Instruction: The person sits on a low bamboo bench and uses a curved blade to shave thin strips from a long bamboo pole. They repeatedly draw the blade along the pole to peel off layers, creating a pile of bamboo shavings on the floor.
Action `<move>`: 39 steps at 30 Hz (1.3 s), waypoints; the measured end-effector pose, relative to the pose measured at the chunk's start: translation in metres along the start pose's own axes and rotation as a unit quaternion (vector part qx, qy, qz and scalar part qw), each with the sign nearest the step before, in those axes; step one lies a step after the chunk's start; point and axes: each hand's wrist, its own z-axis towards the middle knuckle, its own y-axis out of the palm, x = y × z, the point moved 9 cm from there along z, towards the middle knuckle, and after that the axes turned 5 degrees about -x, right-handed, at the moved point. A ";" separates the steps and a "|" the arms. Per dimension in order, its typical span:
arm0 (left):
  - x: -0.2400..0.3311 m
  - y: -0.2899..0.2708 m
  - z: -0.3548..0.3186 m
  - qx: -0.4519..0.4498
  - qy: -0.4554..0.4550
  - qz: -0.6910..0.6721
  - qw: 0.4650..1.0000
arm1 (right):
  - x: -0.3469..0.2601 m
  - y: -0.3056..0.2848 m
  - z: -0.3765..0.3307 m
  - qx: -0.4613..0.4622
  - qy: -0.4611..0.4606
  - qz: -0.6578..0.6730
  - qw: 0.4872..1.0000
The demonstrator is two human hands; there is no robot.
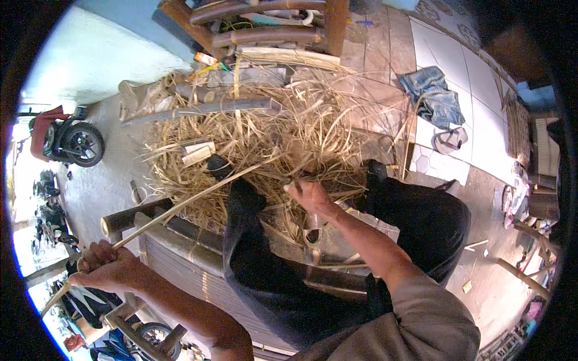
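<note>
My left hand (pixel 111 268) is closed around a long pale bamboo strip (pixel 192 200). The strip slants up to the right across the shavings, and its other end sticks out below my fist at the lower left. In front of my knees, my right hand (pixel 308 196) is closed, a little below and right of the strip's far end and apart from it. Something dark seems to lie at its fingers, but I cannot make it out. A big heap of thin bamboo shavings (pixel 253 129) spreads on the floor beyond both hands, around my feet.
I sit on a bamboo bench (pixel 186 243). Beyond the shavings stand a bamboo frame (pixel 271 37) and a grey plank (pixel 211 109). Crumpled jeans (pixel 435 96) and a pale cap (pixel 450 139) lie at the right. A motorcycle (pixel 75 139) is parked at the left.
</note>
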 end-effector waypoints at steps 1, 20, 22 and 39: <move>-0.003 0.001 0.003 -0.008 0.001 -0.006 1.000 | 0.008 0.008 -0.001 -0.056 0.012 0.102 0.993; 0.002 -0.032 0.017 -0.016 0.055 0.100 0.993 | 0.135 0.008 -0.025 -0.011 0.188 0.079 0.979; 0.011 -0.048 0.016 0.003 0.134 0.232 0.963 | 0.144 0.026 -0.029 -0.056 0.197 0.145 0.968; -0.072 -0.098 -0.062 -0.073 -0.333 -0.087 0.936 | -0.098 -0.124 -0.165 0.086 0.056 0.442 0.891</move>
